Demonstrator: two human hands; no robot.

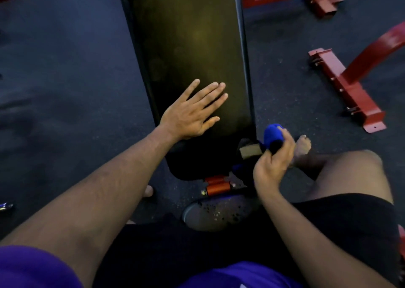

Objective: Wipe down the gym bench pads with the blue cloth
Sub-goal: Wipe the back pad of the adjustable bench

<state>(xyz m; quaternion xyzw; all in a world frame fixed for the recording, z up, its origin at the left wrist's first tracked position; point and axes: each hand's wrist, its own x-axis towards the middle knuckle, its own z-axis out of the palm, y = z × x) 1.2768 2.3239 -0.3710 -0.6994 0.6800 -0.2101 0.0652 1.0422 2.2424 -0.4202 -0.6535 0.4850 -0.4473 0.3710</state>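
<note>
A long black padded gym bench pad (192,46) runs away across dark speckled rubber flooring (65,57), its far end cut off by the frame's top edge. Red steel equipment frames (348,90) lie to the right, partly out of view. The left hand (192,112) rests flat on the pad's near end, fingers straight and spread. Beside the pad's right edge, the right hand (274,158) grips a bunched blue cloth (272,134). No lettering is legible; the lower seat pad (217,213) is blurred.
</note>
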